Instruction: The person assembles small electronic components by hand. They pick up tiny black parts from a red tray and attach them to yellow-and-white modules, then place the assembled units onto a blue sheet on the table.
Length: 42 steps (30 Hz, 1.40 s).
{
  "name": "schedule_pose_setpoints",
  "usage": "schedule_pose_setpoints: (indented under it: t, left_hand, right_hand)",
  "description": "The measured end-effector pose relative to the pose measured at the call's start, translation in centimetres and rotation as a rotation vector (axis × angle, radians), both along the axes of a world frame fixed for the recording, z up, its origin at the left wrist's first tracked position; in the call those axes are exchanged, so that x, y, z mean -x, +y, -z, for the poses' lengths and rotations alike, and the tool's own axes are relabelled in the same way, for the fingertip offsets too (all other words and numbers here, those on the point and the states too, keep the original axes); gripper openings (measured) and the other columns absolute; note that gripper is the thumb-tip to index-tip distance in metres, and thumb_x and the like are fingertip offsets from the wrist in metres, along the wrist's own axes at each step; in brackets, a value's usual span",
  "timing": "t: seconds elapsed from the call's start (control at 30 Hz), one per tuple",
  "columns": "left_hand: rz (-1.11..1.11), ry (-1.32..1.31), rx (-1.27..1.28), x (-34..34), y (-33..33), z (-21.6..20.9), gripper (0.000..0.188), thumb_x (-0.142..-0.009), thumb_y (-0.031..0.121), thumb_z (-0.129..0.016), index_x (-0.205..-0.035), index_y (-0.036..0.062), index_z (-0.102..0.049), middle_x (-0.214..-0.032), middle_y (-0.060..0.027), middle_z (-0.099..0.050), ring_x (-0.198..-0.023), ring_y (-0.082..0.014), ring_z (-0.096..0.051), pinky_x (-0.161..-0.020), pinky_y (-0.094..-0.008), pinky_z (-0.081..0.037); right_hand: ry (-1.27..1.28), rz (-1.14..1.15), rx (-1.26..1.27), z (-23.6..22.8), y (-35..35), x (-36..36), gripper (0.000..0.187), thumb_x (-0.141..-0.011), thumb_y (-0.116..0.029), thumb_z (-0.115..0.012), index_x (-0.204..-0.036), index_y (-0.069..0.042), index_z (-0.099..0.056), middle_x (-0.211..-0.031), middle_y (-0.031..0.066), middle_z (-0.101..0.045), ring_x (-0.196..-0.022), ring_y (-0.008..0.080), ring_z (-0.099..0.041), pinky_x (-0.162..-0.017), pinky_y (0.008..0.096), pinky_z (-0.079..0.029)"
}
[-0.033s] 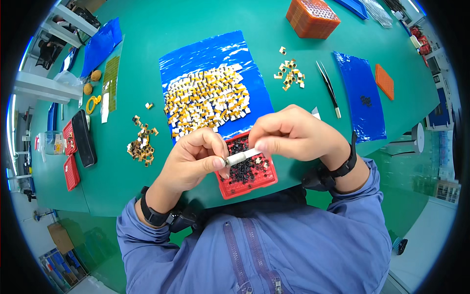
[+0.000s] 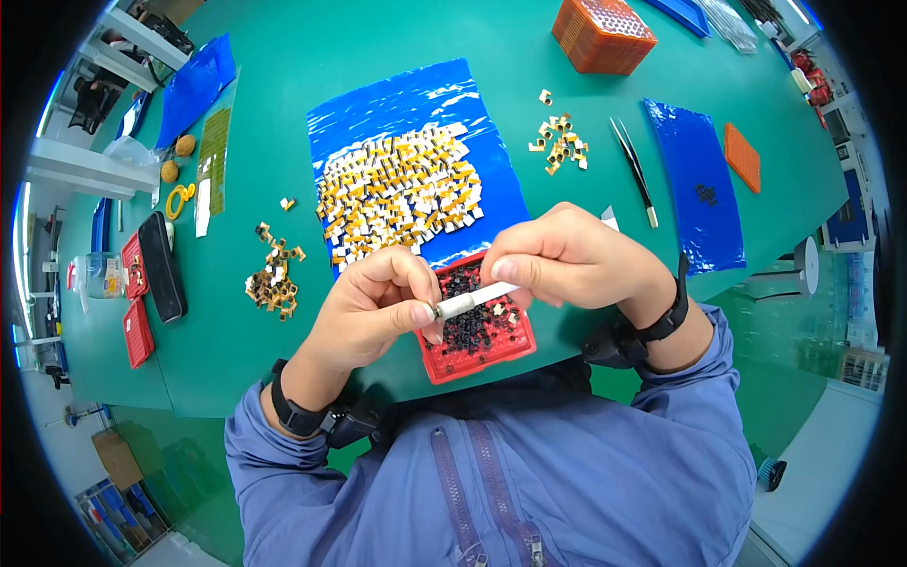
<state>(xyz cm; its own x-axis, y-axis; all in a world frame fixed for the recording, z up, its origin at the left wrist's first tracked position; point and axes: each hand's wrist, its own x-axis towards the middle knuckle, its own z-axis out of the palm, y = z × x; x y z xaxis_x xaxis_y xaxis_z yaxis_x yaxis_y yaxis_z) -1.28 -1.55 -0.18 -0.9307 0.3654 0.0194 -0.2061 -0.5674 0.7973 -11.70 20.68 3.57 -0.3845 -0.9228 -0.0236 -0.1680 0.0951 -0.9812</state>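
Observation:
Between my two hands lies a slim white pen-shaped stick [image 2: 472, 300] with a greyish sleeve toward its left end. My right hand [image 2: 567, 260] grips the white shaft with thumb and fingers. My left hand [image 2: 373, 307] is closed in a pinch at the stick's left tip; a tiny dark piece shows there, too small to name. Directly below both hands sits a red tray [image 2: 480, 367] strewn with small black parts [image 2: 470, 335]. Just beyond, a blue sheet [image 2: 387, 102] carries a dense spread of small gold-and-white square pieces [image 2: 402, 194].
Loose gold pieces lie in piles at left [image 2: 274, 279] and right [image 2: 564, 146]. Black tweezers [image 2: 633, 170] rest beside a second blue sheet [image 2: 690, 161] with black bits. Farther off stands an orange tray stack [image 2: 600, 40]. A black case [image 2: 162, 269] and yellow scissors [image 2: 178, 200] are leftward.
My right thumb and fingers have shifted slightly along the stick, uncovering more of its white shaft. My left hand has stayed in place.

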Motion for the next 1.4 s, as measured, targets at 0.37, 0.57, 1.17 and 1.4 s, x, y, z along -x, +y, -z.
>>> schedule_pose_setpoints:
  t: [0.37,0.57,1.17,1.4]
  left_hand:
    - [-0.004,-0.029,0.029,0.0,-0.1,-0.1,0.009,-0.087,0.005,-0.063,-0.088,0.002,-0.055,-0.082,-0.0047,-0.06,-0.072,-0.0113,-0.062,-0.066,-0.0244,-0.051]
    - [0.014,-0.03,0.083,-0.1,-0.1,-0.2,0.01,-0.087,0.007,-0.065,-0.089,0.0034,-0.056,-0.079,-0.0032,-0.062,-0.071,-0.0091,-0.062,-0.065,-0.0225,-0.05]
    - [0.053,0.149,0.338,-0.4,0.2,-0.7,0.011,-0.078,-0.004,-0.07,-0.083,-0.0002,-0.061,-0.086,-0.0102,-0.066,-0.08,-0.0143,-0.064,-0.071,-0.0261,-0.051]
    - [0.03,0.213,0.472,-0.4,0.1,-0.8,0.013,-0.074,-0.003,-0.073,-0.081,0.0005,-0.062,-0.088,-0.0108,-0.067,-0.081,-0.0148,-0.063,-0.071,-0.0267,-0.05]
  right_hand:
    - [0.179,0.065,0.019,0.0,-0.1,-0.2,0.009,-0.089,-0.01,-0.06,-0.085,-0.002,-0.063,-0.065,0.0031,-0.06,-0.057,0.0105,-0.056,-0.052,0.0259,-0.042]
    - [0.15,-0.025,0.016,0.5,-0.1,0.0,0.009,-0.084,-0.008,-0.067,-0.088,-0.003,-0.062,-0.069,0.0003,-0.061,-0.059,0.0064,-0.053,-0.051,0.0229,-0.039]
    - [0.271,0.163,0.023,0.2,1.3,2.0,0.017,-0.075,-0.011,-0.077,-0.08,-0.002,-0.063,-0.062,-0.0015,-0.054,-0.054,0.0055,-0.045,-0.048,0.0214,-0.033]
    - [0.231,0.204,0.056,0.6,1.2,2.1,0.016,-0.08,-0.017,-0.072,-0.083,-0.003,-0.064,-0.059,-0.0027,-0.052,-0.055,0.0033,-0.045,-0.049,0.0206,-0.034]
